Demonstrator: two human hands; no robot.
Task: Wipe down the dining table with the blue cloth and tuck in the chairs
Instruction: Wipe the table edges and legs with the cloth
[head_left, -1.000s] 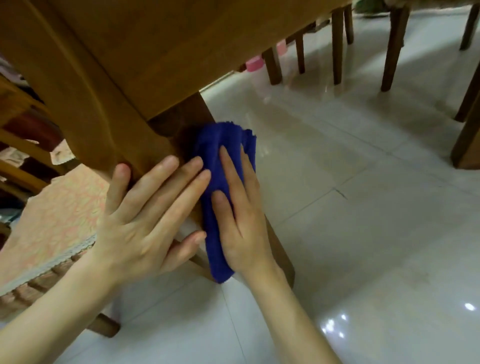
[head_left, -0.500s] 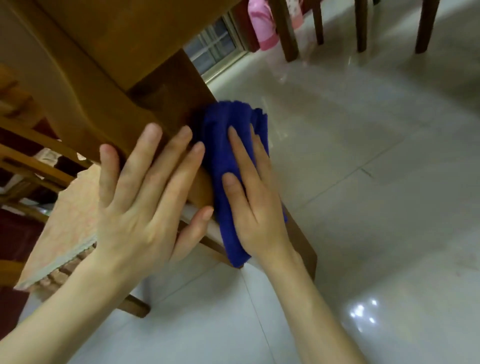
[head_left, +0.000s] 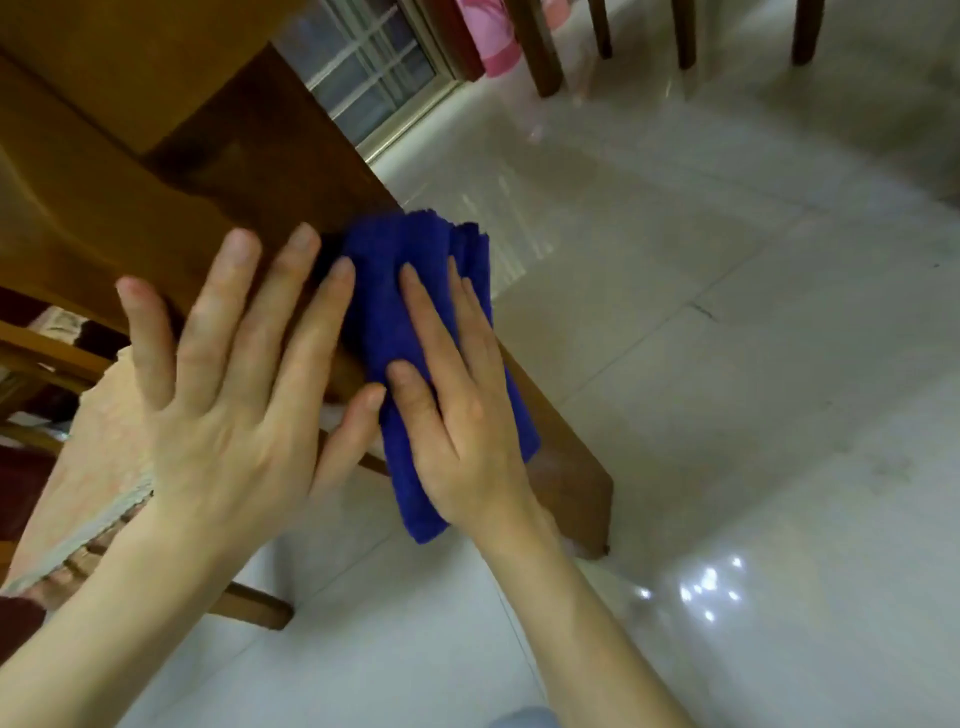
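Fingers (head_left: 427, 307) flat: right hand (head_left: 462, 431) presses one blue cloth (head_left: 384, 265), left hand (head_left: 228, 415) one leg (head_left: 280, 171).

A glossy, pale tiled floor (head_left: 727, 364) mirrors a cluster of light spots (head_left: 706, 587) at lower right. Farther back stands a white-framed gridded window (head_left: 363, 83), with a pink object (head_left: 491, 36) just beside it.
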